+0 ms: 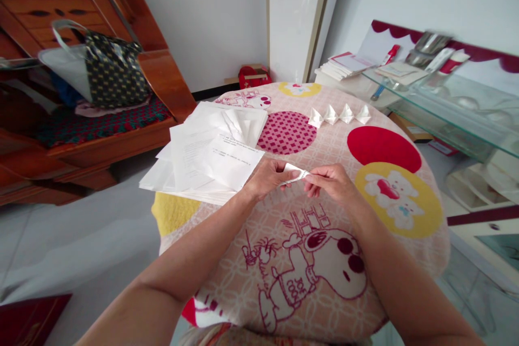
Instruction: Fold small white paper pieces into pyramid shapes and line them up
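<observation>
My left hand (268, 177) and my right hand (330, 181) meet over the middle of a round table covered by a pink cartoon cloth (292, 259). Both pinch a small folded piece of white paper (295, 172) between their fingertips, just above the cloth. A loose stack of white paper sheets (206, 154) lies to the left of my left hand, overhanging the table edge. Several small folded white paper shapes (339, 114) stand in a row at the far side of the table.
A wooden bench (105, 135) with a dark patterned bag (111, 67) stands at the left. A glass shelf (450, 108) with papers, a metal pot and bottles runs along the right. A small red object (253, 75) sits on the floor by the wall.
</observation>
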A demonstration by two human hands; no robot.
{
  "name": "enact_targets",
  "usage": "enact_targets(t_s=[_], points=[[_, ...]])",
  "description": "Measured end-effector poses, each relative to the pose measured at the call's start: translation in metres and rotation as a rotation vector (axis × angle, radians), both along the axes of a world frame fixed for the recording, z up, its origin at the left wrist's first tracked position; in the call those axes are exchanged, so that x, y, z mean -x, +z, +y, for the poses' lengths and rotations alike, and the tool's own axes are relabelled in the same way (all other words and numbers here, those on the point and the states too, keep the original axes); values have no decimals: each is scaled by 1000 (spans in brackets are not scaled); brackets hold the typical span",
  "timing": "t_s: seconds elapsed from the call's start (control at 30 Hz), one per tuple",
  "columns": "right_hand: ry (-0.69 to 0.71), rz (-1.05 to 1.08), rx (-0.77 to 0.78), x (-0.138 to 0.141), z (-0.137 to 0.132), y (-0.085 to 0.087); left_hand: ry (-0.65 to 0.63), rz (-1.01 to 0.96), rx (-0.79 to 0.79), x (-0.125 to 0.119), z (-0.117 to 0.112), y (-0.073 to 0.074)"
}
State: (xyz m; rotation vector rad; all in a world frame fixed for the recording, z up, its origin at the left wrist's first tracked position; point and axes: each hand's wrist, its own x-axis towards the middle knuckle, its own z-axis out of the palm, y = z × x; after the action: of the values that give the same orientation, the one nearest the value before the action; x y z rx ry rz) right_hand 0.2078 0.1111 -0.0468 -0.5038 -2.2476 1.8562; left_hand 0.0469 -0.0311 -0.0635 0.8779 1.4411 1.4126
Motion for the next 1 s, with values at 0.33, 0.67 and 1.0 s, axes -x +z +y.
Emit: enact_targets(t_s=[0.33,0.67,1.0], points=[[1,-14,90,2,-7,0,34,147,-17,-3,-1,1],[-51,-11,156,3,-10,0,19,73,-54,-5,0,1],[-139,59,320,8,-16,-9,146,-99,15,-2,3,1]])
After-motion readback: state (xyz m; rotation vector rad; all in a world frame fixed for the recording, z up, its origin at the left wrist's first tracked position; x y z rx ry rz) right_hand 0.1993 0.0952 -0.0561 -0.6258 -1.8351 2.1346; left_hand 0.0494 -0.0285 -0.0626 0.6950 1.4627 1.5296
